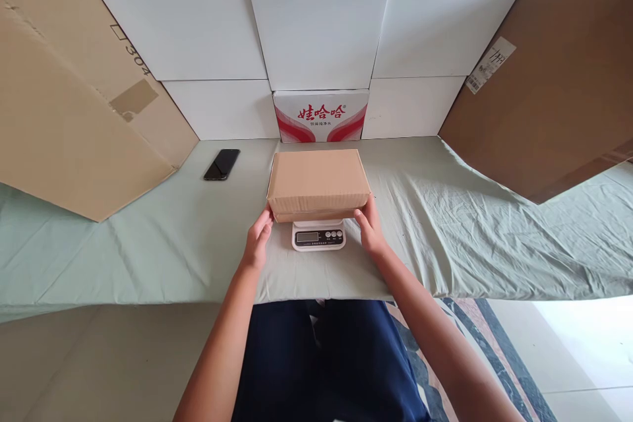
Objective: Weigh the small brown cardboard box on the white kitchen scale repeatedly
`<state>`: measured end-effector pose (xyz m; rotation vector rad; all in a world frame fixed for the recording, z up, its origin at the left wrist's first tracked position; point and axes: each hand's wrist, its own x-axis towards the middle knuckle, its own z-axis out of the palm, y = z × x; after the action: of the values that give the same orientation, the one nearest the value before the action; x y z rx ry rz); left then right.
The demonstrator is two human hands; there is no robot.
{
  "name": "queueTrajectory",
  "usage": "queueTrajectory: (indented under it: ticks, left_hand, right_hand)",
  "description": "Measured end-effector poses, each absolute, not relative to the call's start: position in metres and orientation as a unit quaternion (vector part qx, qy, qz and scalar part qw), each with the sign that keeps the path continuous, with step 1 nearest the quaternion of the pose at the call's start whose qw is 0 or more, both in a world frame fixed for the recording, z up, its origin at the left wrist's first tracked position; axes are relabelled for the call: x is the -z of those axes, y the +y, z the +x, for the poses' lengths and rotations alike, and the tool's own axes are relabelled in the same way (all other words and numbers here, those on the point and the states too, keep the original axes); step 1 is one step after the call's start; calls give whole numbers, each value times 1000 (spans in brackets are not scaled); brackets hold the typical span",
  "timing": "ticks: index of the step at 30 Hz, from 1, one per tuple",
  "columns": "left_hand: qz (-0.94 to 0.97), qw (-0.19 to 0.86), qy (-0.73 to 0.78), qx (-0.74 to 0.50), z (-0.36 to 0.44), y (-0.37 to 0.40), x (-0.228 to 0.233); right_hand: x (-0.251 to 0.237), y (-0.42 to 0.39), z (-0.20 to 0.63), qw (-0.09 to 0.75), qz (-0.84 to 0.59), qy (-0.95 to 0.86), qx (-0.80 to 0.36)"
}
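A closed brown cardboard box (319, 175) sits over a white digital kitchen scale (319, 245), covering the scale's platform. Only the scale's front panel shows, with its small display and round buttons. At the box's near left corner, my left hand (258, 237) has its fingers against the side. My right hand (370, 227) grips the near right corner, thumb on the front face. Both hands hold the box between them. Whether the box's weight rests fully on the scale I cannot tell.
A black phone (222, 165) lies on the pale green cloth (173, 244) to the left. White boxes (319, 39) form a wall behind, with a red-and-white printed carton (321, 116) low in the middle. Large cardboard panels (64, 92) stand at both sides.
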<state>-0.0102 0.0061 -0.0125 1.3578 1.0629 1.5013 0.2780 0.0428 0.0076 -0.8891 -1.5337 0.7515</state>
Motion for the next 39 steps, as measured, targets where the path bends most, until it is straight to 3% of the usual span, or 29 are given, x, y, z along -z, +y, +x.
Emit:
queueTrajectory:
  ticks: [13, 39]
  left_hand:
    - [489, 370, 402, -681, -15, 10, 4]
    - [507, 400, 431, -631, -13, 9, 7]
  right_hand:
    - [-6, 53, 285, 679, -404, -451, -415]
    - [-3, 57, 281, 651, -405, -477, -431]
